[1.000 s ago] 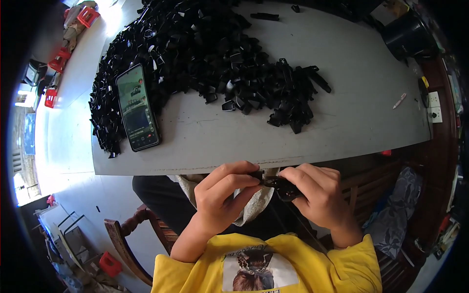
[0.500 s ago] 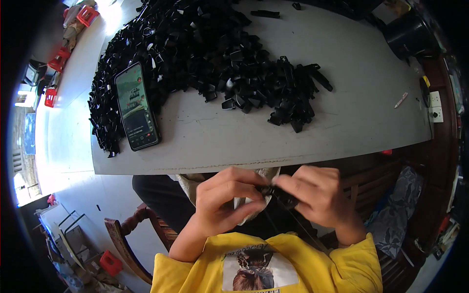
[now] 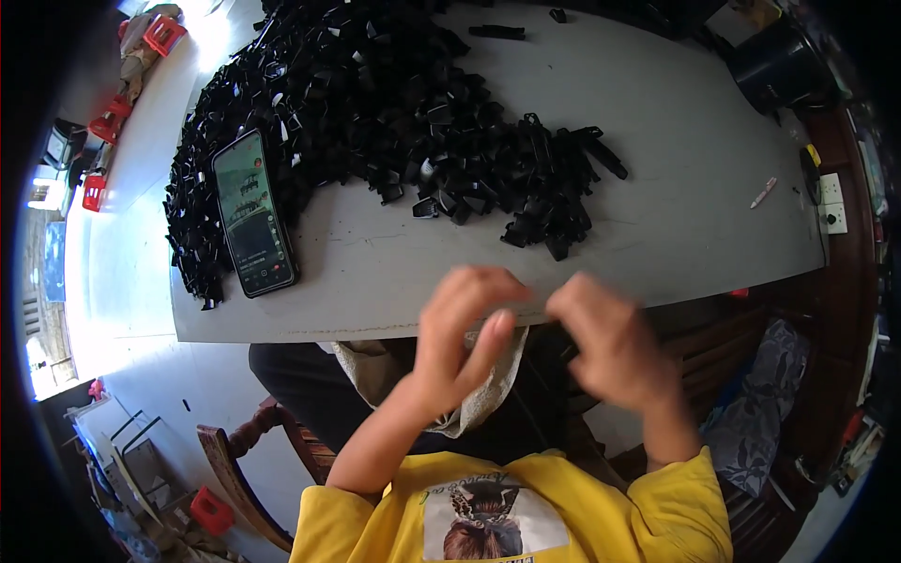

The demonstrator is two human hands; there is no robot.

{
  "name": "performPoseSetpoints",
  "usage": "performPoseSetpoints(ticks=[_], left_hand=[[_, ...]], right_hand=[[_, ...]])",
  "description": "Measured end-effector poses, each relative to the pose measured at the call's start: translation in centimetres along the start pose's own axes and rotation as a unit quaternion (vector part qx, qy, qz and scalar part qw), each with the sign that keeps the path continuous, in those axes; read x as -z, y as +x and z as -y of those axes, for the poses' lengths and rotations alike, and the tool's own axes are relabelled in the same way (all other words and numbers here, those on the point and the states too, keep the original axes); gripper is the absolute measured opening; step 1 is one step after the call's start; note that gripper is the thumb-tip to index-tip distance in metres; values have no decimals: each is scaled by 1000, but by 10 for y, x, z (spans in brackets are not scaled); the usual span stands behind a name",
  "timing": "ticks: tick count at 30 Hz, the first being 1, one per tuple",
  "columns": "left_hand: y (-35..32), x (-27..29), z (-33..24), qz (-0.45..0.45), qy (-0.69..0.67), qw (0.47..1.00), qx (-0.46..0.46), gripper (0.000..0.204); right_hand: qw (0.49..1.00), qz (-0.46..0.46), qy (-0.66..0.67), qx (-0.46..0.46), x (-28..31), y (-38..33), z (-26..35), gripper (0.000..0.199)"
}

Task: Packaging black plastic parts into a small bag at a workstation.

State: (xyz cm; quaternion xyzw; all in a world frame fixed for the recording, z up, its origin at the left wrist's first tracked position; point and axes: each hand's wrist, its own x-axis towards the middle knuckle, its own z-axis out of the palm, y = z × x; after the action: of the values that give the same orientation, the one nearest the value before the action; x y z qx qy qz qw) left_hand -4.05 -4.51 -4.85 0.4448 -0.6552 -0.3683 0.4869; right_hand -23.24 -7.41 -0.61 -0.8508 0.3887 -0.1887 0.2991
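Above the table's front edge, my left hand [image 3: 460, 338] is raised with its fingers bent and the thumb held apart, and nothing shows in it. Close to its right, my right hand [image 3: 610, 347] is blurred by motion. Its fingers curve toward the left hand, the thumb stands apart, and I see nothing in it. Ahead of both hands lies a big heap of small black plastic pieces [image 3: 366, 122]. The nearest loose cluster of them [image 3: 549, 211] is beyond my right hand. Below my hands, a pale cloth sack [image 3: 488, 399] hangs open at my lap.
A phone [image 3: 253, 216] with a lit screen leans on the heap's left part. The grey table [image 3: 694, 235] carries a white pen-like stick [image 3: 764, 193] and a dark bucket-like container [image 3: 779, 70] at the right. A wooden chair [image 3: 235, 469] stands at lower left.
Both hands have come apart from a small dark piece they worked on over my lap. They have risen forward to the table edge, and that piece no longer shows in them.
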Motion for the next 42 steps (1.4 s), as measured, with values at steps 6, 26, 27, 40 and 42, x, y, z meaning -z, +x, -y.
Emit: performPoseSetpoints(ticks=[6, 26, 27, 40, 42], left_hand=[[32, -7, 11, -15, 304, 952, -21, 19], [9, 18, 1, 14, 342, 940, -15, 20], [7, 18, 2, -4, 323, 946, -24, 22], [-14, 30, -34, -29, 89, 996, 4, 20], [-15, 31, -35, -29, 86, 996, 3, 19]], right_hand=[[953, -240, -157, -103, 28, 54, -78, 23], [962, -3, -273, -8, 58, 12, -94, 51], [968, -32, -248, -4, 54, 12, -81, 49], [990, -17, -41, 135, 10, 5, 4, 37], [990, -19, -39, 135, 11, 6, 6, 37]])
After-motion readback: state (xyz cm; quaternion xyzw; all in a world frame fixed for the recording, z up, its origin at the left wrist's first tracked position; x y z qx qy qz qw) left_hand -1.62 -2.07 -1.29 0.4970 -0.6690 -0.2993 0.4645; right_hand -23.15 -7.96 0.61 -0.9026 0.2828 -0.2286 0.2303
